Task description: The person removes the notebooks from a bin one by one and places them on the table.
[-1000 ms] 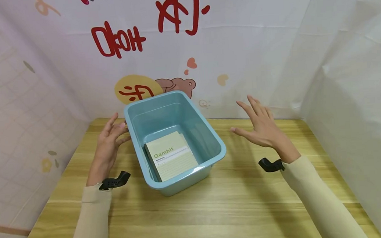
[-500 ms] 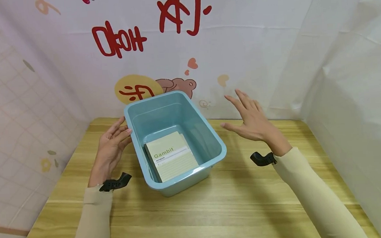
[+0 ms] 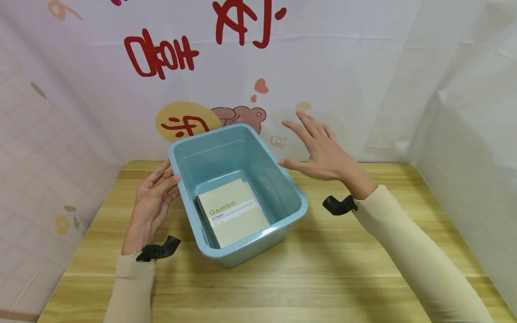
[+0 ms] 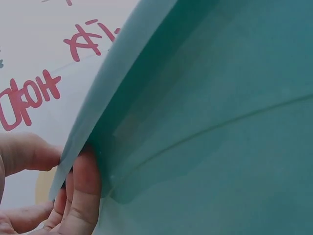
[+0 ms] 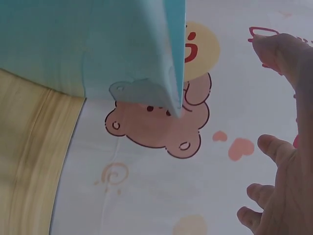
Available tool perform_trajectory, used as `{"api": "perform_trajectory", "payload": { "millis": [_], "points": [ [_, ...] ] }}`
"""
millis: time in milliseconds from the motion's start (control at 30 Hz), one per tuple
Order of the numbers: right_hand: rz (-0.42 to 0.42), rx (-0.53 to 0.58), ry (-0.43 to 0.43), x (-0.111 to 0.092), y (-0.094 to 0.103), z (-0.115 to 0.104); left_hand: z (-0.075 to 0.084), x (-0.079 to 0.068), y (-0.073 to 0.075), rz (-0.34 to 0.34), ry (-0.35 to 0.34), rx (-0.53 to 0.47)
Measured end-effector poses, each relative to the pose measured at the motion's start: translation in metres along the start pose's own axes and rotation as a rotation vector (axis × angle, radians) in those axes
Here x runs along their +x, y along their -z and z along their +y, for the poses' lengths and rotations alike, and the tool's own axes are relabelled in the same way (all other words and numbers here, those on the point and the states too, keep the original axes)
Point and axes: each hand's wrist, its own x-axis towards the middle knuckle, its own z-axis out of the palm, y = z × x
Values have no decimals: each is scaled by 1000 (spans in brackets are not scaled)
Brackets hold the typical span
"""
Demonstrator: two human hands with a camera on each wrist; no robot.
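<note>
A light blue plastic basin (image 3: 255, 248) with a wide rim stands on the table at the centre of the head view. Inside it lies a pale notebook (image 3: 235, 218) with "Gambit" on its cover, on top of another one that shows at the edge. My left hand (image 3: 151, 201) holds the basin's left rim. In the left wrist view the thumb presses the rim from above and curled fingers (image 4: 83, 191) sit beneath it. My right hand (image 3: 323, 154) hovers with spread fingers just off the right rim, holding nothing.
The wooden table (image 3: 250, 302) extends in front of and to the right of the basin. Close behind it hangs a white backdrop (image 3: 346, 65) with red lettering and a cartoon bear. White sheets (image 3: 487, 155) bound both sides.
My right hand has moved left and slightly up, toward the basin's right rim. My left hand has closed its thumb and fingers onto the left rim. The basin has stayed in place.
</note>
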Motion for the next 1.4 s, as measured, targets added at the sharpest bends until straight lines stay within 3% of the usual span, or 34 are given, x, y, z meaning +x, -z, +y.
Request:
{"api": "perform_trajectory", "payload": {
  "millis": [200,600,1000,1400],
  "points": [
    [-19,-6,11,14,1,-12,-1,1,-3,14,17,-20],
    [-107,5,47,47,-7,-37,-4,1,-2,-22,-14,-56],
    [-192,-46,99,75,-31,-63,-2,0,-2,6,5,-59],
    [-296,-103,80,89,-60,-82,-2,1,-2,4,-4,-33]
  ]
}}
